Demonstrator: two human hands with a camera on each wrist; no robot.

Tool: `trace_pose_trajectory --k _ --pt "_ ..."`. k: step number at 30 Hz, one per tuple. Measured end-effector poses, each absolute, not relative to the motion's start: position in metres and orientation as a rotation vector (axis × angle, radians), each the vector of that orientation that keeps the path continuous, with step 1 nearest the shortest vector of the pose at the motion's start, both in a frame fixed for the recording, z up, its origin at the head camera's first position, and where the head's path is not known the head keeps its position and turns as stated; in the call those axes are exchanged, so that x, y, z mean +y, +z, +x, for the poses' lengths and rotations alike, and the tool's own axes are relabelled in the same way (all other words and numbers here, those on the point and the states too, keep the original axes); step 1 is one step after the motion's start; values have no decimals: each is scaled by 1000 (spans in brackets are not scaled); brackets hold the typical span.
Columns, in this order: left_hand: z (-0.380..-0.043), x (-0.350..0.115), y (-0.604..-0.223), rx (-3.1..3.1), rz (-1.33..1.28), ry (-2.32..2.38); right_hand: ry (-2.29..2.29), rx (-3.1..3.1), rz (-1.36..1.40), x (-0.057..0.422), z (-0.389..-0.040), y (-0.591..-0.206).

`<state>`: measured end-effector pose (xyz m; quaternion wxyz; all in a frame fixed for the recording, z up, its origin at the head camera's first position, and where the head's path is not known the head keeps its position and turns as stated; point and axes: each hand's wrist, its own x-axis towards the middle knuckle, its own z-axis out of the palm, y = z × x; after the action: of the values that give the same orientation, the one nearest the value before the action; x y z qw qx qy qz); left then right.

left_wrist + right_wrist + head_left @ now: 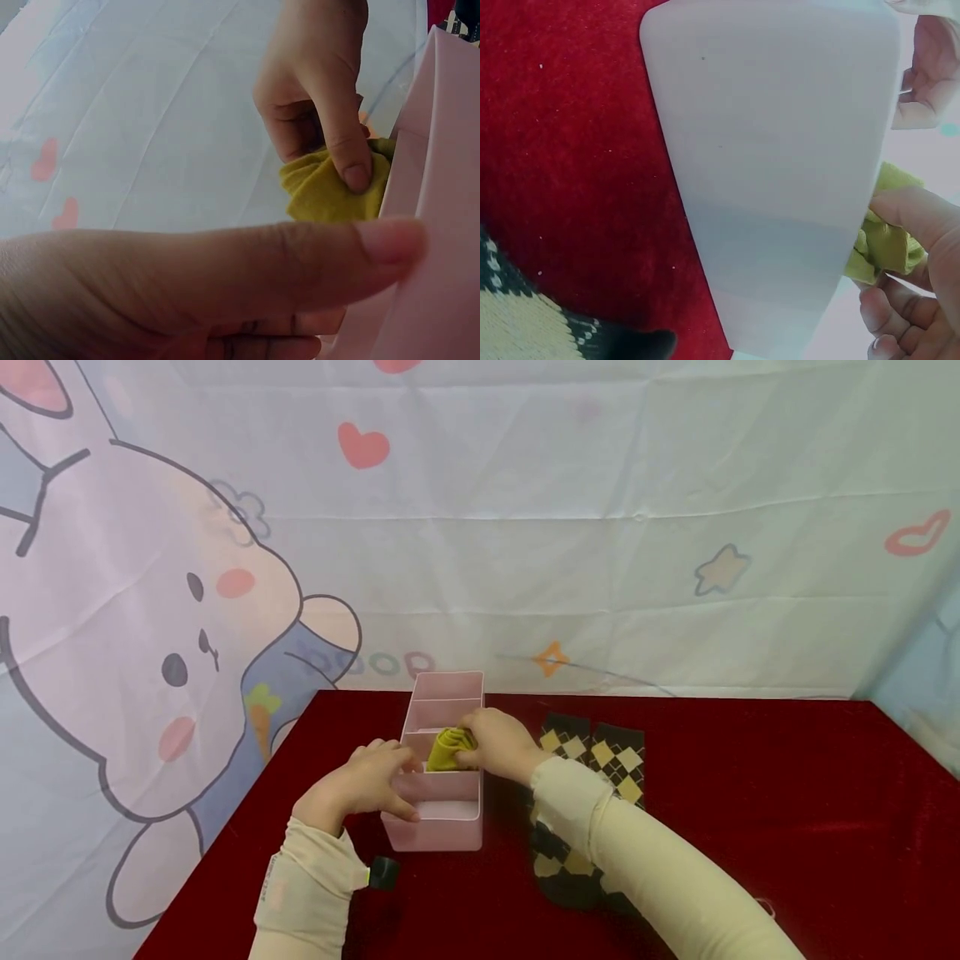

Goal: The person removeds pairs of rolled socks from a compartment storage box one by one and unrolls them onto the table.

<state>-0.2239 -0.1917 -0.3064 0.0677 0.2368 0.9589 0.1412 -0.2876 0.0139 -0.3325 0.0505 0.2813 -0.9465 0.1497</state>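
Note:
A long pink divided box (432,835) stands on the red tabletop. My right hand (498,745) pinches a folded yellow-green cloth (447,750) between thumb and fingers, at a middle compartment. In the left wrist view the cloth (330,191) appears bunched in layers under the right thumb. At the box's left side is my left hand (367,781), its thumb stretched toward the front compartment and its fingertips by the left rim. From the right wrist, the box's outer side wall (772,135) hides the inside of the compartments.
A pair of black argyle socks (618,756) with yellow and cream diamonds lies flat right of the box, partly covered by the right forearm. Red cloth (750,793) covers the table. A printed fabric backdrop (525,527) hangs behind.

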Motion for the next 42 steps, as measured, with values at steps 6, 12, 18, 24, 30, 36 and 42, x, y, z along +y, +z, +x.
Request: trace_pose_trajectory --k 6,12,18,24,30,36,42 --pt "-225 -193 -307 2888 697 433 442 -2852 853 16 -285 -325" --pt "-225 -194 -307 2883 723 433 430 -2833 852 17 -282 -322" --pt "-225 -193 -307 2886 729 430 458 -2800 851 19 -278 -314" --pt "-224 -192 -307 2876 708 442 512 -2782 839 23 -273 -307" --pt "-226 -192 -307 2874 714 435 561 -2762 818 28 -272 -302" --pt "-228 -193 -308 2879 723 477 603 -2749 800 33 -269 -296" --pt "-228 -189 -305 2951 778 494 630 -2739 786 39 -266 -292"
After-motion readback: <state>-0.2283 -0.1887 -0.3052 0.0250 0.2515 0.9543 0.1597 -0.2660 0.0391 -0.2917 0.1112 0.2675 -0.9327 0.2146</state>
